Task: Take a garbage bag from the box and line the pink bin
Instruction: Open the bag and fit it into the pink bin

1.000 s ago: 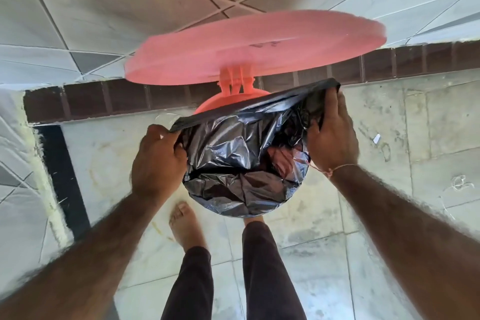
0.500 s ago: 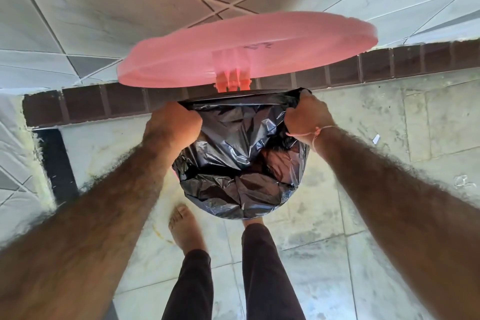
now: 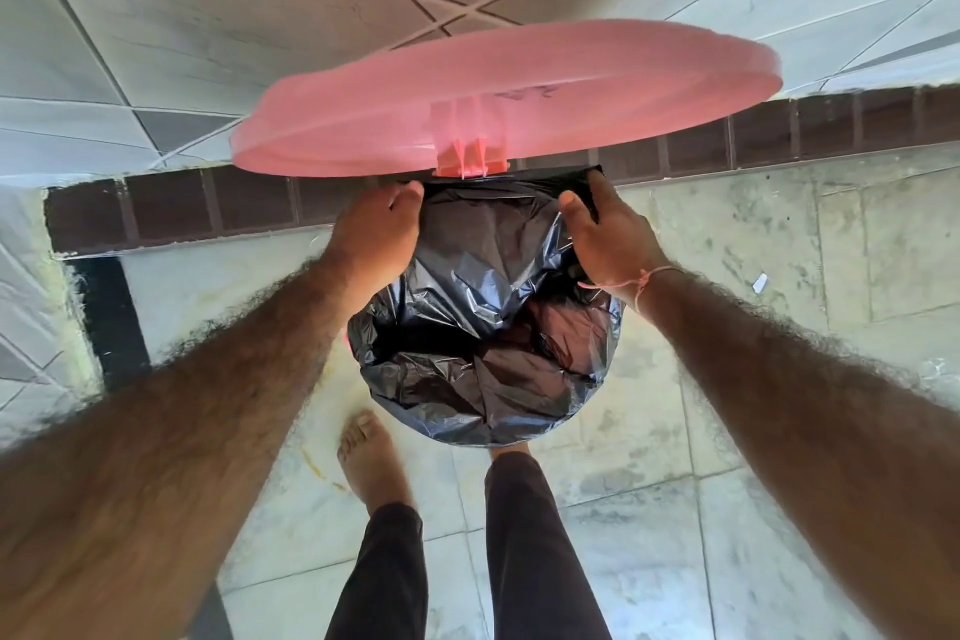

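Observation:
The pink bin stands on the floor below me with its round pink lid [image 3: 509,94] swung up on the hinge [image 3: 470,159]. A black garbage bag [image 3: 483,327] lies crumpled inside and drapes over the whole rim, so the bin's body is almost hidden. My left hand [image 3: 376,237] grips the bag's edge at the far left of the rim, just under the lid. My right hand [image 3: 605,231] pinches the bag's edge at the far right of the rim, thumb inside. The box of bags is out of view.
A dark brick skirting [image 3: 171,211] runs along the foot of the tiled wall [image 3: 208,16] right behind the bin. My bare left foot [image 3: 371,457] and trousered legs [image 3: 524,546] stand close in front of it on the marble floor [image 3: 727,509].
Both hands have slid along the rim towards the hinge at the back, taking the bag's edge with them. The bag now covers more of the far rim. The lid stays raised.

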Motion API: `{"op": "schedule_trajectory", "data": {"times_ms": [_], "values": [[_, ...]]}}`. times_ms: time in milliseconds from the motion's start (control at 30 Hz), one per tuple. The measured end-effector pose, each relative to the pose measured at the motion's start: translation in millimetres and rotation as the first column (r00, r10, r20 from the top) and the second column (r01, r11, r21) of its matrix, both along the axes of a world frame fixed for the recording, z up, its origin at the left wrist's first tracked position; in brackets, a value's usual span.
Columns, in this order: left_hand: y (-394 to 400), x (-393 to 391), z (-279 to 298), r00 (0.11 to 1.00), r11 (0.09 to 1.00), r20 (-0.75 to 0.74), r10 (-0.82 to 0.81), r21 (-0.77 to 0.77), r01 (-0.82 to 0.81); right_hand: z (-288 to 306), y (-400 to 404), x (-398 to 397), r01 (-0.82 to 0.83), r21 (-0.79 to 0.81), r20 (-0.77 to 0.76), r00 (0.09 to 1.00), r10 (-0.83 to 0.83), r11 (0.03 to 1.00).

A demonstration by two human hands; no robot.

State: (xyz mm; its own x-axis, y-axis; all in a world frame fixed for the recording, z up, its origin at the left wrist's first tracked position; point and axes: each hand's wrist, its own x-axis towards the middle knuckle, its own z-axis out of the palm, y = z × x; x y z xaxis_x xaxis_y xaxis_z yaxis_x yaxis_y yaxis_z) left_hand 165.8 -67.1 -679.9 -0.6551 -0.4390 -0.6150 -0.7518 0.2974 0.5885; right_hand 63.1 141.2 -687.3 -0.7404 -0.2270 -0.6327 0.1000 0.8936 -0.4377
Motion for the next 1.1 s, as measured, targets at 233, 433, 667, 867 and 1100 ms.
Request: {"op": "schedule_trajectory", "data": {"times_ms": [233, 433, 667, 867, 1100], "values": [[-16, 44, -17, 0.975, 0.988, 0.189, 0.116, 0.079, -0.133, -20, 33, 11, 0.328, -0.099, 0.213, 0.929, -0.302, 0.939], [-13, 75, -10, 0.99, 0.998, 0.142, -0.013, -0.055, 0.021, -7, 72, 29, -0.23, -0.069, -0.181, 0.96, 0.215, 0.971], [-20, 81, -6, 0.951, 0.97, 0.216, -0.221, -0.056, 0.238, 2, 113, 9, -0.661, 0.289, 0.005, 0.724, 0.689, 0.693], [-20, 94, -3, 0.964, 0.995, 0.253, -0.08, -0.044, 0.094, -4, 101, 34, -0.06, 0.053, 0.169, 0.984, 0.05, 0.997], [-6, 115, -6, 0.991, 0.987, 0.133, 0.006, -0.16, 0.015, -21, 92, 61, 0.64, -0.037, 0.287, 0.743, -0.605, 0.768]]}}
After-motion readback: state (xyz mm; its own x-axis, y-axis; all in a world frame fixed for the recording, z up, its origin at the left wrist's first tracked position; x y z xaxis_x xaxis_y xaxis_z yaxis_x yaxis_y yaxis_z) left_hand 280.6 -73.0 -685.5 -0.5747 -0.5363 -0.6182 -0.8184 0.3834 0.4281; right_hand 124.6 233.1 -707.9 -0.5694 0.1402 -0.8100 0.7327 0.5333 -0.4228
